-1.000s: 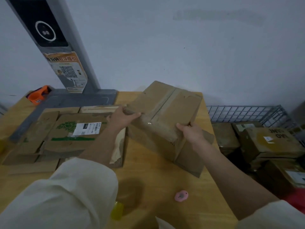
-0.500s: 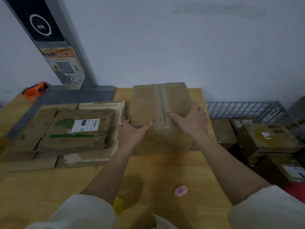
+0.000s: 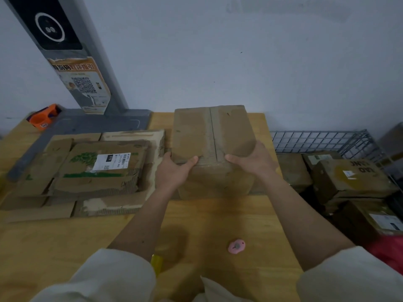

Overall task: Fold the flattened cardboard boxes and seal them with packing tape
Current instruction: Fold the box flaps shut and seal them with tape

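Observation:
A folded brown cardboard box (image 3: 218, 131) stands upright on the wooden table (image 3: 65, 247), its top flaps closed with a taped seam running down the middle. My left hand (image 3: 174, 171) grips the near left top corner, thumb laid over the top edge. My right hand (image 3: 254, 160) holds the near right top corner, thumb pointing toward the seam. A stack of flattened cardboard boxes (image 3: 98, 171) lies just left of the box. An orange tape dispenser (image 3: 43, 117) sits at the far left. A yellow tape roll (image 3: 157, 263) peeks out beside my left sleeve.
A small pink object (image 3: 236, 247) lies on the table near me. A grey post with a flat base (image 3: 91, 124) rises at the back left. Right of the table, a wire basket (image 3: 322, 139) and several sealed boxes (image 3: 349, 182) crowd the floor.
The box went from tilted and turned in my hands to standing square on the table. Both hands shifted to its near top corners.

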